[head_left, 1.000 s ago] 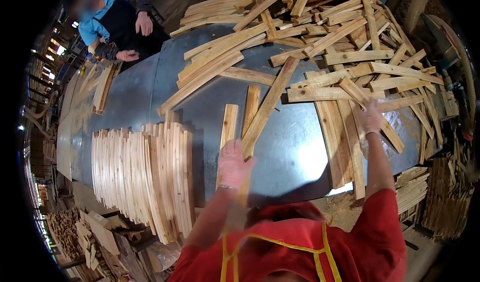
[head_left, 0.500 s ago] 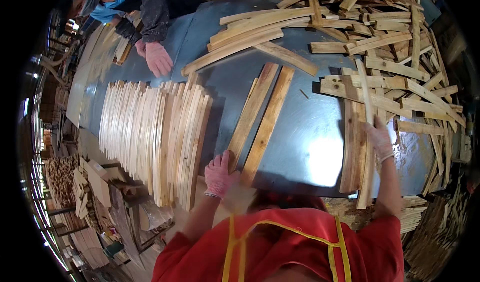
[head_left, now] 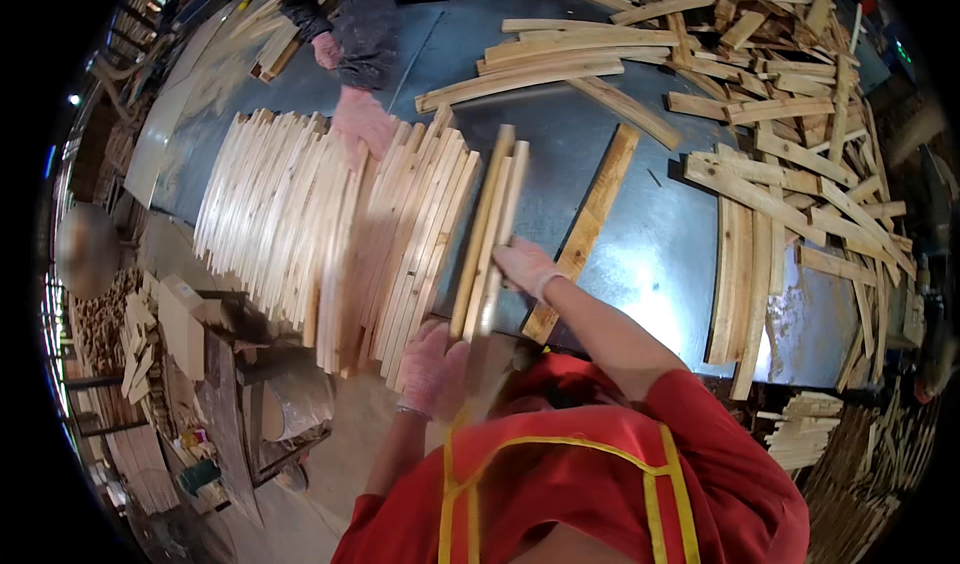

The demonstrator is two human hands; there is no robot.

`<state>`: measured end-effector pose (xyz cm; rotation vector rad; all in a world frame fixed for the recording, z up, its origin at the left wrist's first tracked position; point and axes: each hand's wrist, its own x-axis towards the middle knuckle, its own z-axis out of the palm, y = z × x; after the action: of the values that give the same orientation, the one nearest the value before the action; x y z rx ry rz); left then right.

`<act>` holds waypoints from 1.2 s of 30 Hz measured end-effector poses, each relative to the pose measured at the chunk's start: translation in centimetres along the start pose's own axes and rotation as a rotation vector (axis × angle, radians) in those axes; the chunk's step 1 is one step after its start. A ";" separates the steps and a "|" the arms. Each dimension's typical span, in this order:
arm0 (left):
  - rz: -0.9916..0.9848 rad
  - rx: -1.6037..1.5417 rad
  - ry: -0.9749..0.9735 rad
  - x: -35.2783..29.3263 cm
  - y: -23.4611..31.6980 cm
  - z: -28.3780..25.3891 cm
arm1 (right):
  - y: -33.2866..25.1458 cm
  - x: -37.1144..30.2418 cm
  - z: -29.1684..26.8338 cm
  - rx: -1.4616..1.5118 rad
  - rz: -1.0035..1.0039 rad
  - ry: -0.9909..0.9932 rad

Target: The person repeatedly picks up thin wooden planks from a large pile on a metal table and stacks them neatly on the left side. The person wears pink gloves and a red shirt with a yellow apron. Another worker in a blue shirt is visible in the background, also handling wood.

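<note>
My left hand (head_left: 432, 369) was down at the near end of a pair of pale wood slats (head_left: 487, 232), palm pressed up against their ends, fingers curled loosely (pink glove on, btw). My right hand (head_left: 524, 267) sat on the right side of the same slats, w/ fingers laid against their edge, gripping them from that side. The slats stood on edge, running away from me across the grey metal surface (head_left: 650, 254), just right of the big row of stacked slats (head_left: 330, 234), which was packed on edge like a fan and overhung the near rim. Small gap between my pair and that row at the far end; at the near end they looked nearly touching, couldn't tell for sure.

One darker plank (head_left: 585, 229) lay flat just right of my right hand, angled away. Further right, a loose pile of planks (head_left: 790, 164) sprawled over the surface, more up top near the far edge.

Across from me, another person's gloved hand (head_left: 362, 124) rested on the far end of the stacked row, dark sleeve behind it.
</note>
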<state>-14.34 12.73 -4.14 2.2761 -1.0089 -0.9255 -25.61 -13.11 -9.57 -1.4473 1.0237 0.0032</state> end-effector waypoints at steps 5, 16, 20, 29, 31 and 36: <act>0.191 0.687 0.273 -0.4 -1.2 0.5 | -2.3 -2.6 1.6 -0.727 -0.352 0.362; 0.538 0.943 0.783 4.8 -8.6 4.0 | 11.8 -19.0 -13.6 -0.244 0.159 0.741; 0.180 0.914 0.558 4.9 -5.0 5.8 | 18.1 -21.3 -13.0 0.065 0.033 0.761; 0.332 0.621 0.359 4.4 0.0 8.9 | -4.4 -20.5 -44.2 0.297 -0.382 0.885; 0.421 0.569 0.262 4.5 2.9 12.5 | -7.7 -18.8 -53.4 0.522 -0.606 0.956; 0.283 0.355 -0.099 3.6 14.5 18.9 | 6.3 -11.0 -59.1 -0.327 -0.510 1.007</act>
<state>-33.05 -1.83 -8.53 2.2939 -1.5999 -0.7939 -69.10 -52.96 3.51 -2.0298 1.4411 -1.0595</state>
